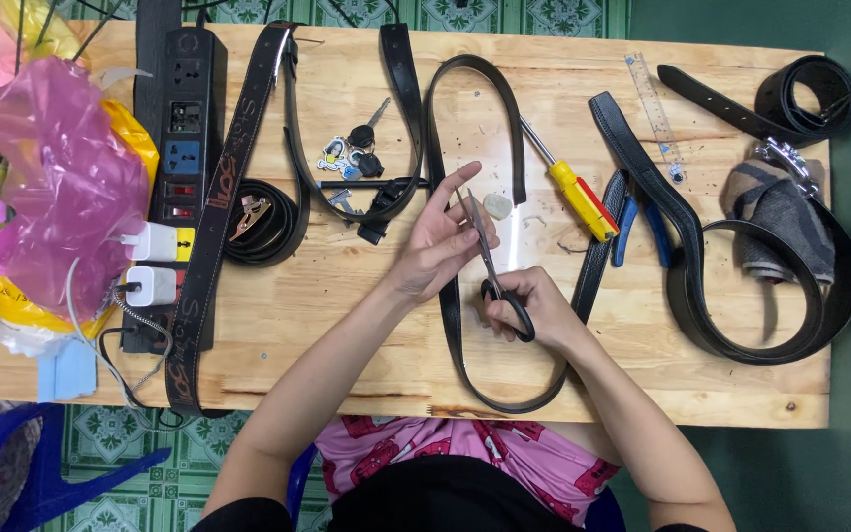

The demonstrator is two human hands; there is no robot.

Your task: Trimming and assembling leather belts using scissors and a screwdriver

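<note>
Single head view, top-down.
Looks straight down from above the person onto the wooden table (pixel 347 335), moderately near.

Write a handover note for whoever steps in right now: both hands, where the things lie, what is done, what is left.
Right hand: grip closed on black-handled scissors, blades pointing up toward the left hand.
Left hand: fingers spread, at the scissor blades, over the black belt looped across the wooden table.
Nearby: yellow screwdriver, blue pliers, keys, clear ruler, more belts either side.
Done: no cut visible on the belt.
Left: cannot tell whether the blades have met the belt yet; check before closing them.
</note>
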